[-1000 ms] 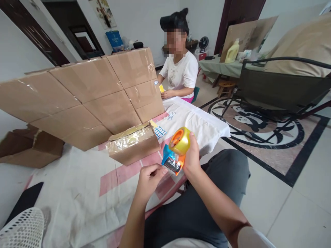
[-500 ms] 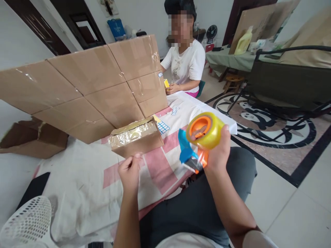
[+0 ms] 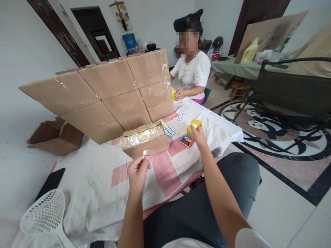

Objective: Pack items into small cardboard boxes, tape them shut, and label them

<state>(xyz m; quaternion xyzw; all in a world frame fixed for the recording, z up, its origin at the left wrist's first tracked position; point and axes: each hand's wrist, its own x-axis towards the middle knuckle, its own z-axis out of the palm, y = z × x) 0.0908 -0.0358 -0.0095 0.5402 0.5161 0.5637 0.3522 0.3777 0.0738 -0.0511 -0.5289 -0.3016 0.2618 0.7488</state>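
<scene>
My right hand point(image 3: 198, 133) is closed on a tape dispenser point(image 3: 193, 128) with a yellow roll and an orange and blue frame, at the right part of the table. In my left hand point(image 3: 139, 168) a short strip of clear tape point(image 3: 145, 153) is pinched between thumb and fingers, its free end sticking up. Just beyond that hand lies a small cardboard box point(image 3: 147, 146), with shiny clear tape over its top edge. Behind the box stands a tall wall of joined cardboard boxes point(image 3: 124, 93).
A patterned cloth point(image 3: 95, 193) covers the table. An open cardboard box point(image 3: 57, 137) stands at the left, and a white perforated paddle point(image 3: 46, 213) lies front left near a black flat object point(image 3: 50, 184). Across the table sits another person point(image 3: 193, 72), one hand at a yellow item.
My right hand has carried the tape dispenser away from me, down toward the tabletop. A tape strip now shows clearly in my left hand. The whole view has shifted slightly.
</scene>
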